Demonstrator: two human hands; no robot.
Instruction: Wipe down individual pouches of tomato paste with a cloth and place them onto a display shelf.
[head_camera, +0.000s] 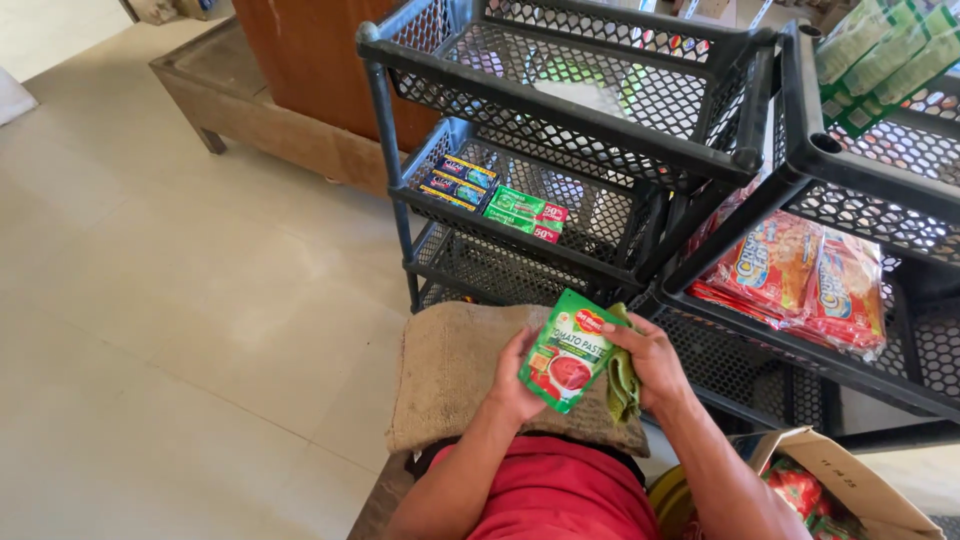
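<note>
Floor (170, 300): pale cream tiles with thin joints, evenly lit by soft daylight, filling the left half of the scene.

Wooden furniture (300, 50): reddish-brown cabinet at far centre, standing on a low, worn wooden platform (250, 110) that runs toward the far left.

Left rack (560, 100): black plastic mesh shelving on dark posts, several tiers, holding small flat boxes in blue and green.

Right rack (860, 180): matching black mesh shelving, touching the left rack, stacked with red and orange snack packets.

Cardboard box (850, 480): near right corner, open, on the floor.
</note>
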